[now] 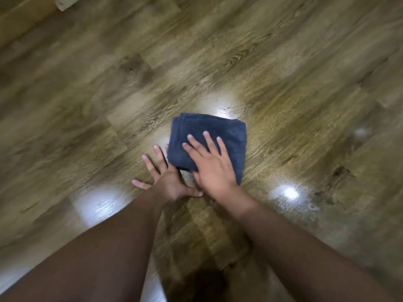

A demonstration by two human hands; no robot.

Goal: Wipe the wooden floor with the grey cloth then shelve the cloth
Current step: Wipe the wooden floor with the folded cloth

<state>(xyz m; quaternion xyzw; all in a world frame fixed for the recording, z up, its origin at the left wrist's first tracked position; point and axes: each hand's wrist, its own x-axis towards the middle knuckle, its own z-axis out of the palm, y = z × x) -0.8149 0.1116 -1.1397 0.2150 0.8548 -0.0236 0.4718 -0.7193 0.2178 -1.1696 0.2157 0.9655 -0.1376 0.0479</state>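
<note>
Right hand pressing flat, fingers splayed on folded grey cloth, left hand open on wooden floor beside it, gripping nothing — risk: glossy boards, cloth sliding away underneath.

1. One view only, head-worn, looking forward and steeply down onto the wooden floor.
2. Wide-angle lens; plank lines run diagonally across the frame, so the view is tilted.
3. Close range: both forearms enter from the bottom edge and fill the lower third.
4. Frame centre falls on the grey cloth.
5. Edges soft with blur.
</note>
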